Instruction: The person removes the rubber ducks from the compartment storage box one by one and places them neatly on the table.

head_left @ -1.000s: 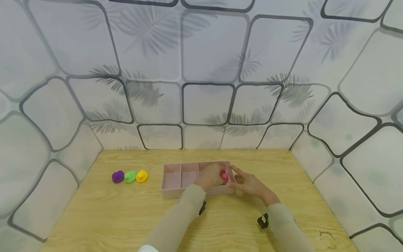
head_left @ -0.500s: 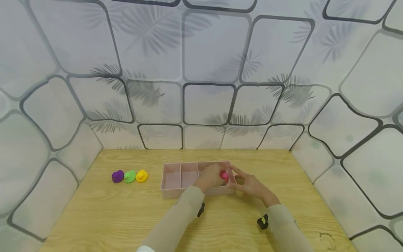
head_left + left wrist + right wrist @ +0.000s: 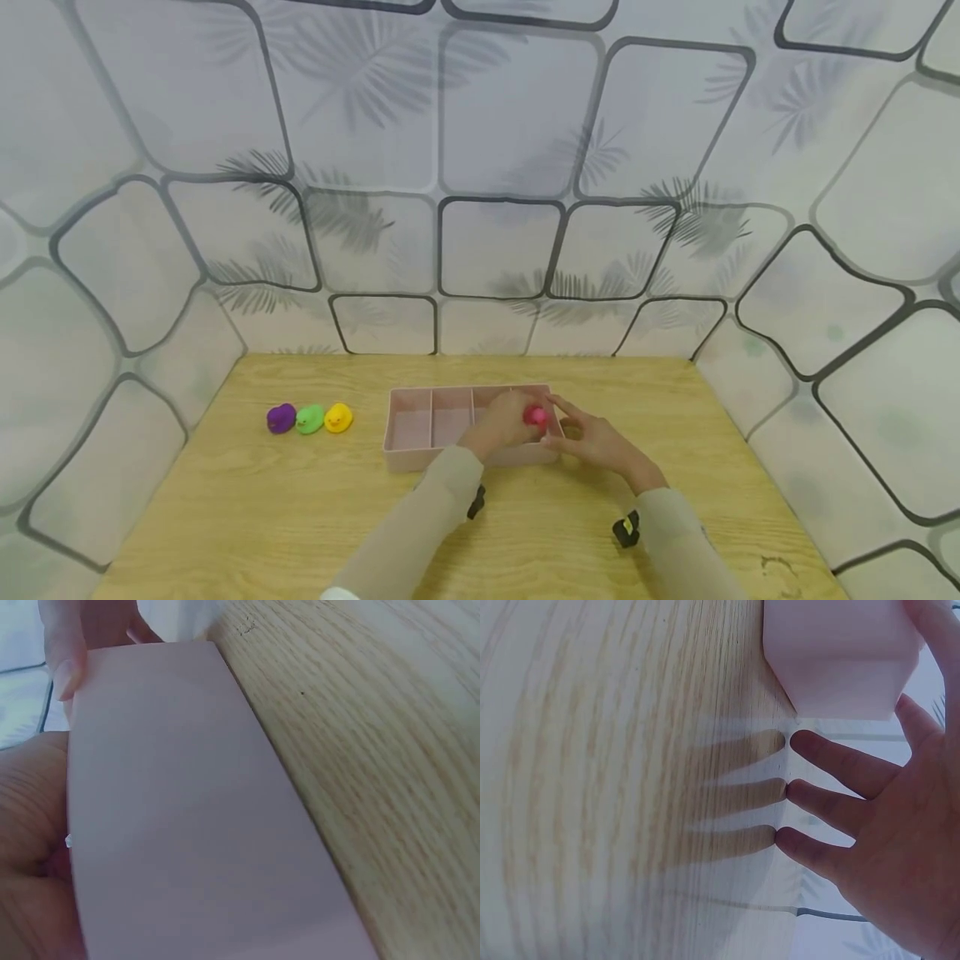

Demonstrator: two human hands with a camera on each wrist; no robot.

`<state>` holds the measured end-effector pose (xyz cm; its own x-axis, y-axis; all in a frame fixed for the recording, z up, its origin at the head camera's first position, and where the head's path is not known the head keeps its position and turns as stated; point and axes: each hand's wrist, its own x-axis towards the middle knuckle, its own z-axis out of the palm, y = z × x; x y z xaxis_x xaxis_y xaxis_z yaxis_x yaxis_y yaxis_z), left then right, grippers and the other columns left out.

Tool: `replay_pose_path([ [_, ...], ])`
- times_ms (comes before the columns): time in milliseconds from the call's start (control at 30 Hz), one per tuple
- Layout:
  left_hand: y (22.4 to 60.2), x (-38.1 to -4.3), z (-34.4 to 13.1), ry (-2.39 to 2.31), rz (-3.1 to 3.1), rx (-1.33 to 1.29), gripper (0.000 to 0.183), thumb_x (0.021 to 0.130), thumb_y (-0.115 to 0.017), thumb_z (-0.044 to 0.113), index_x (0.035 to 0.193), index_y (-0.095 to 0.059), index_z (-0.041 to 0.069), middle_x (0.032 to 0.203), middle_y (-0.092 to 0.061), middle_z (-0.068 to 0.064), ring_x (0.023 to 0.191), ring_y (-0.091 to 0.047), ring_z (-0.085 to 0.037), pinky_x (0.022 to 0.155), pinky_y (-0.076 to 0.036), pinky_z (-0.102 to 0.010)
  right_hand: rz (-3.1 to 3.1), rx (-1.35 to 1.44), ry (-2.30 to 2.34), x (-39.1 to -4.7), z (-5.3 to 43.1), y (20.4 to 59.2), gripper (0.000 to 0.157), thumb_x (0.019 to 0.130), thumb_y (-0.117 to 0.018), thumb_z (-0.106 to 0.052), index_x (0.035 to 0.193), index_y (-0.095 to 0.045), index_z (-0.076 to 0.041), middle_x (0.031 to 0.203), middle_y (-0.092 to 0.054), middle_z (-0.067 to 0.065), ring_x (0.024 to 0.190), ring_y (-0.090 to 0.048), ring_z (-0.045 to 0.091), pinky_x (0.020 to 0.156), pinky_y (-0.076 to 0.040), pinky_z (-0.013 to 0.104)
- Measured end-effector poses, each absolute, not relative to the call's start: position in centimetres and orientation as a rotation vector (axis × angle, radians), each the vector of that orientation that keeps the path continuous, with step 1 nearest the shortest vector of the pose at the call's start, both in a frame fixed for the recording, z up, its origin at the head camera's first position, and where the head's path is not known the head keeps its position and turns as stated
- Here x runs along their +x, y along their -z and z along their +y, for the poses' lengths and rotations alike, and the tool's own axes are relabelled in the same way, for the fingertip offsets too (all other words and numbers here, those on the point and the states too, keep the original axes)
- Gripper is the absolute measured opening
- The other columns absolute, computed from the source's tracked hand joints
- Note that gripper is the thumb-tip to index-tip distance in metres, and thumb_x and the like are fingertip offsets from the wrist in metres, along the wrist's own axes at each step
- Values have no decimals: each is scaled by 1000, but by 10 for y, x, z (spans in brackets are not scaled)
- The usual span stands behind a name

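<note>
A pale pink divided box [image 3: 420, 460] stands on the wooden table. My left hand [image 3: 501, 423] reaches into its right end and holds a bright pink toy duck [image 3: 537, 416] in its fingers, which partly hide it. In the left wrist view the box wall [image 3: 180, 787] covers most of that hand's work. My right hand [image 3: 600, 442] grips the right end of the box between thumb and index finger. Its other fingers [image 3: 840, 761] are spread straight, with tips at the tabletop in the right wrist view.
Left of the box, a purple duck [image 3: 281, 418], a green duck [image 3: 309, 419] and a yellow duck [image 3: 339, 418] sit in a row on the table [image 3: 247, 517]. Patterned wall panels [image 3: 498, 250] enclose the back and sides.
The pink duck shows slightly more beside my left fingers, and the left forearm has shifted a little to the left. My right hand and the box stay in place.
</note>
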<state>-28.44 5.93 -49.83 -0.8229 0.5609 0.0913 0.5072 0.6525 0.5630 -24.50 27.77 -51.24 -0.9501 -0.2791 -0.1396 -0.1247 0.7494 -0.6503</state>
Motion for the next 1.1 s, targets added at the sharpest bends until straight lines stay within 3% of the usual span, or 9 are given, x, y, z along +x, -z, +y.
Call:
replay_pose_path([
  [267, 493, -283, 53, -976, 2750, 934, 15, 94, -80, 17, 109, -77, 15, 104, -77, 0, 87, -62, -10, 83, -55, -22, 2708, -321, 1003, -245, 278, 512, 88, 95, -70, -61, 168, -27, -35, 145, -66, 14, 136, -59, 40, 112, -45, 67],
  [433, 488, -282, 47, -1030, 2700, 962, 22, 95, -79, 13, 117, -77, 15, 131, -75, -2, 92, -64, -10, 82, -54, -20, 2706, -319, 993, -244, 278, 512, 89, 95, -69, -61, 168, -27, -33, 146, -65, 15, 137, -58, 41, 112, -44, 68],
  [600, 482, -284, 39, -1009, 2698, 957, 44, 94, -78, 14, 137, -70, 18, 113, -78, -3, 78, -62, -7, 76, -53, -20, 2708, -319, 985, -244, 277, 512, 89, 95, -69, -61, 168, -27, -34, 146, -64, 16, 136, -58, 42, 111, -45, 68],
  [700, 477, -284, 34, -1016, 2695, 942, 49, 95, -78, 15, 142, -68, 19, 108, -77, -2, 82, -62, -8, 77, -53, -20, 2710, -318, 988, -244, 277, 512, 88, 95, -70, -61, 168, -27, -36, 147, -64, 17, 137, -57, 43, 113, -43, 69],
  [900, 467, -283, 23, -1067, 2720, 966, 32, 96, -77, 19, 127, -73, 10, 110, -76, -4, 91, -66, -15, 80, -56, -25, 2714, -333, 999, -244, 277, 513, 86, 95, -69, -60, 167, -28, -38, 146, -65, 18, 138, -57, 45, 113, -42, 70],
  [1100, 463, -284, 9, -1172, 2669, 914, 36, 97, -75, 24, 130, -70, 10, 124, -74, -6, 112, -69, -23, 96, -59, -36, 2727, -339, 981, -246, 278, 514, 86, 96, -69, -60, 167, -27, -39, 144, -66, 17, 139, -56, 44, 114, -42, 69],
])
